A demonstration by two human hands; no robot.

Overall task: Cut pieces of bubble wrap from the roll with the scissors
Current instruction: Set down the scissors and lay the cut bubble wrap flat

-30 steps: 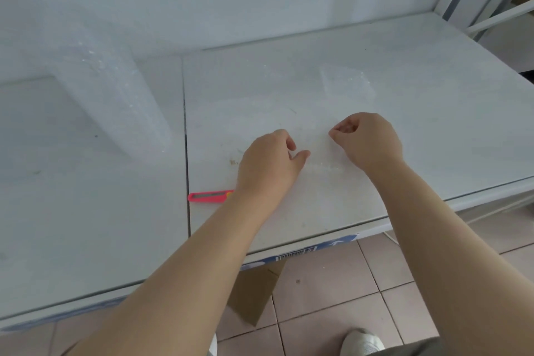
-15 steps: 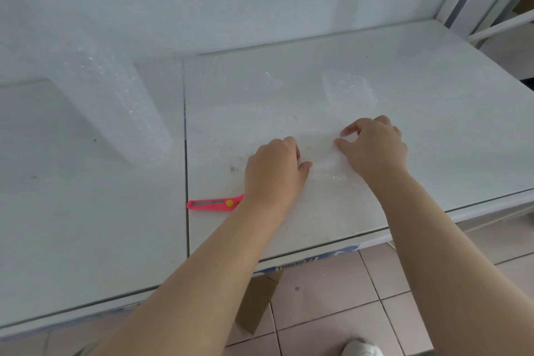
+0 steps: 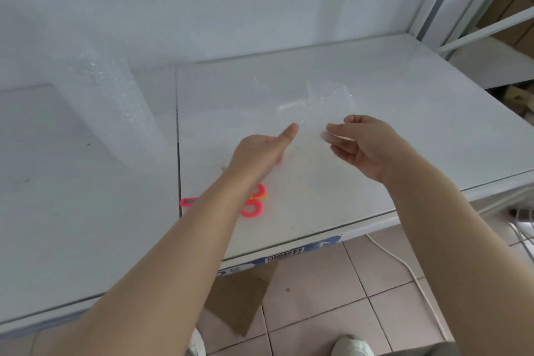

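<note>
The bubble wrap roll (image 3: 115, 107) lies on the left of the white table (image 3: 419, 130), pointing toward the back wall. Pink scissors (image 3: 252, 206) rest on the table near the seam, partly hidden under my left forearm. My left hand (image 3: 260, 153) and my right hand (image 3: 361, 144) are raised just above the table, each gripping an edge of a clear bubble wrap piece (image 3: 306, 162) stretched between them. The piece blurs my right fingertips. Another cut piece (image 3: 328, 95) lies flat farther back.
A seam (image 3: 177, 139) splits the table into two panels. A metal rack (image 3: 476, 32) with cardboard boxes stands at the right. On the tiled floor below are a cardboard flap (image 3: 239, 300), a white cable (image 3: 404, 266) and my shoes.
Both hands have lifted off the table and spread apart, raising the bubble wrap piece. The scissors' handles now show beside my left forearm.
</note>
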